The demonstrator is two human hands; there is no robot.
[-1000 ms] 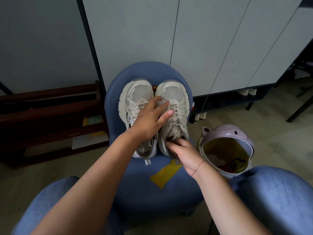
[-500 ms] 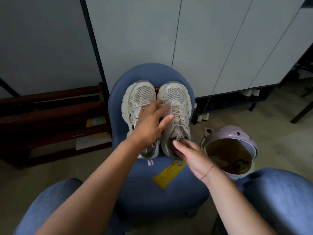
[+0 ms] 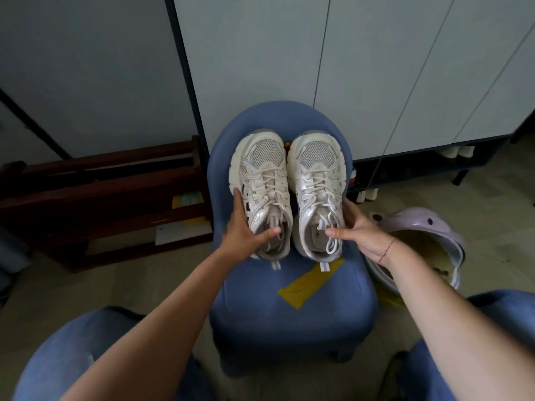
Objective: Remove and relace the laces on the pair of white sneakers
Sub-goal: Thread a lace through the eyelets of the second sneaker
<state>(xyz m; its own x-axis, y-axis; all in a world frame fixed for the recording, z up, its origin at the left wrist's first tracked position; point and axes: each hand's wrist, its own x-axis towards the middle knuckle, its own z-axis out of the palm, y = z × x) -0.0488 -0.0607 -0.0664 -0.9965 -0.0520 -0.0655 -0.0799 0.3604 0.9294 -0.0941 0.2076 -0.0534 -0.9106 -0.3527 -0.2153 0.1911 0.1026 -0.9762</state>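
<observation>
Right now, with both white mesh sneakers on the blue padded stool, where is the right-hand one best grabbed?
By the heel-end collar of the right white mesh sneaker, from its outer right side: the mouth opens upward, so a thumb goes over the rim while fingers brace the outer wall, as the right hand does.

We see white sneakers (image 3: 260,157) with mesh toe panels, shiny silvery overlays and woven cord laces (image 3: 321,183), on a matt blue cloth chair (image 3: 289,328); at left a dark wooden rack (image 3: 101,175), at right a glossy lilac plastic bin (image 3: 419,224)
</observation>
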